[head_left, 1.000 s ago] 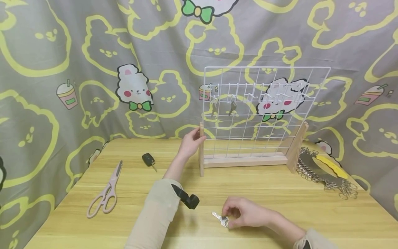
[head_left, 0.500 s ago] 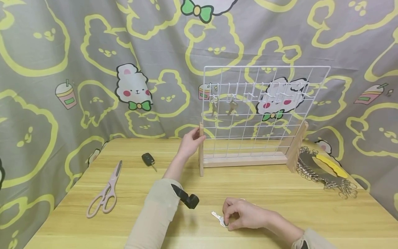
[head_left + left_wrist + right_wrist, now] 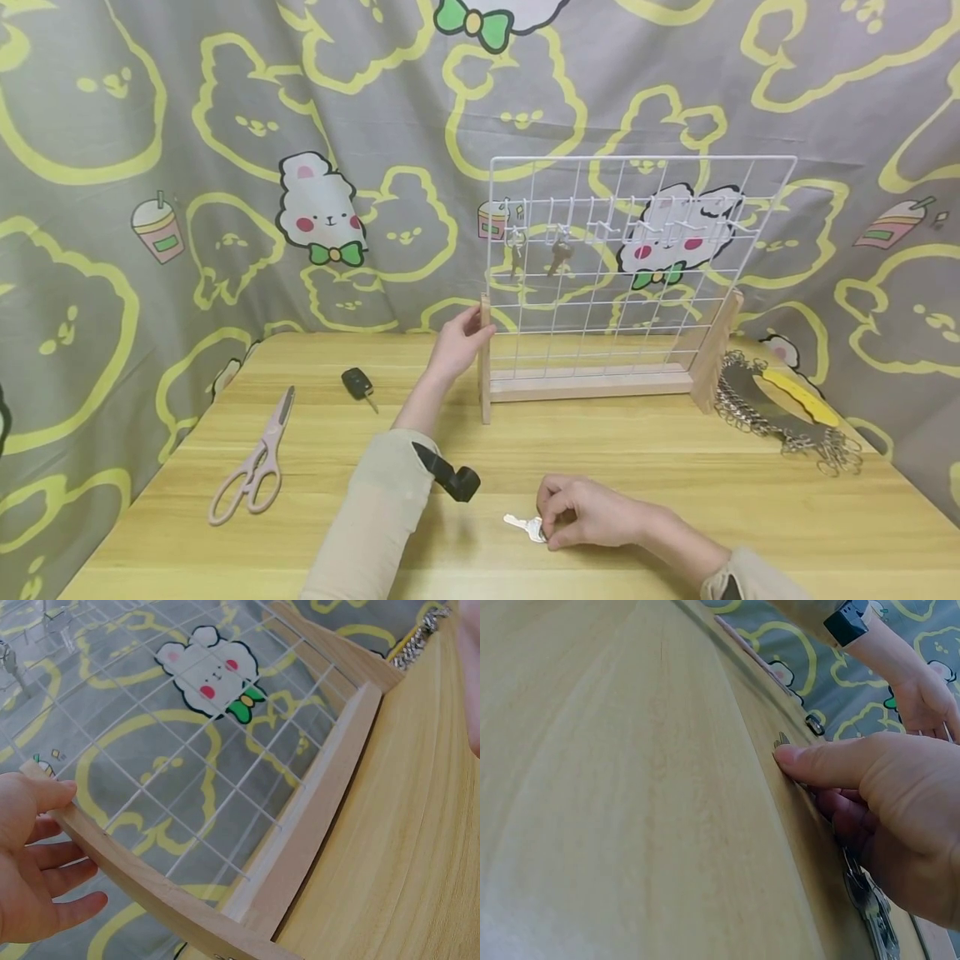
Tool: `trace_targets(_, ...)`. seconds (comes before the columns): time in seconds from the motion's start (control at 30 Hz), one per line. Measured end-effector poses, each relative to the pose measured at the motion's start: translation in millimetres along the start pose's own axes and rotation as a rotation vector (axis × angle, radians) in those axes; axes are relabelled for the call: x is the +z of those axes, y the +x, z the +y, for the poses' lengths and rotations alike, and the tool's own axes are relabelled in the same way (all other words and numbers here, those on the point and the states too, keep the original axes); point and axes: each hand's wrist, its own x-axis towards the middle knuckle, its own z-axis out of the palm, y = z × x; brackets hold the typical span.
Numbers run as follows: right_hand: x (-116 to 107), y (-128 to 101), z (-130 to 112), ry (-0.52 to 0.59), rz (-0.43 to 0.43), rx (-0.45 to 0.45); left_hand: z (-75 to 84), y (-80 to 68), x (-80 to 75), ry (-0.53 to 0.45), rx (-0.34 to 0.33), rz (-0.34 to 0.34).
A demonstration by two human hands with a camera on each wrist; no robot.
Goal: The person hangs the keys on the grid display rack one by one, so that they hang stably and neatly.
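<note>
Rack so far: two metal keys [image 3: 537, 252] are already hanging from the small white hooks in the upper left part of the white wire grid rack [image 3: 637, 267], so by my reading you are partway through; the other hooks to their right are showing nothing on them.
Key in hand: you are curling the fingers of your right hand [image 3: 588, 515] over a small silver metal key [image 3: 522, 524], which is lying flat on the pale wooden table [image 3: 675, 475], well in front of the rack and toward its left end; the blade is poking out to the left of your fingertips.
Right wrist view: your thumb [image 3: 821, 763] is pressing down against the tabletop, and a key and ring [image 3: 870, 904] are showing under your curled fingers.
Left hand: your left hand [image 3: 459, 340] is resting with relaxed, nearly straight fingers against the rack's left wooden upright [image 3: 135, 881], bracing it rather than gripping it.
What is left: lifting the key off the table and getting it onto a free hook, as I judge it.
Materials: the rack is thin white-coated wire in square cells, set in a smooth light wood base with two slanted side posts; the table is glossy yellow woodgrain.
Right of the rack: a heap of bare metal key rings [image 3: 780, 417] is lying around a yellow strip.
Left of the rack: a black car key fob [image 3: 357, 384] and, farther out, pale pink scissors [image 3: 255, 471].
</note>
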Motion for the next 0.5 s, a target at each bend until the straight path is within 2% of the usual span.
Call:
trace_targets(0.23,-0.9,0.7,-1.6,-0.162,-0.007,0.008,0.4,0.7,-0.1,-0.015,0.014,-0.002)
trace_targets(0.5,-2.4,0.7,2.6,-0.098,0.079,0.056,-2.0,1.5,0.9,-0.007,0.009,0.001)
